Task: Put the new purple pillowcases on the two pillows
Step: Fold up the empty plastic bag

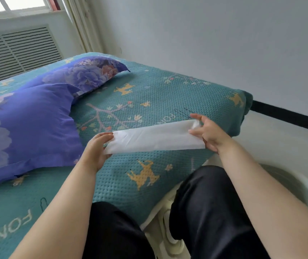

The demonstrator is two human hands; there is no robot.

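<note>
Two pillows in purple flowered pillowcases lie on the bed at the left: a near one [24,128] and a far one [86,71] behind it. Over the bed's near corner I hold a folded white cloth [155,137] stretched flat between both hands. My left hand [97,148] grips its left end, thumb on top. My right hand [207,133] pinches its right end, fingers curled round the edge.
The bed carries a teal quilted cover [149,94] with yellow deer and flower prints. A white wall stands to the right with a black baseboard [289,116]. A radiator grille [18,51] sits under the window at the far left. My dark-trousered knees [205,212] are at the bed's edge.
</note>
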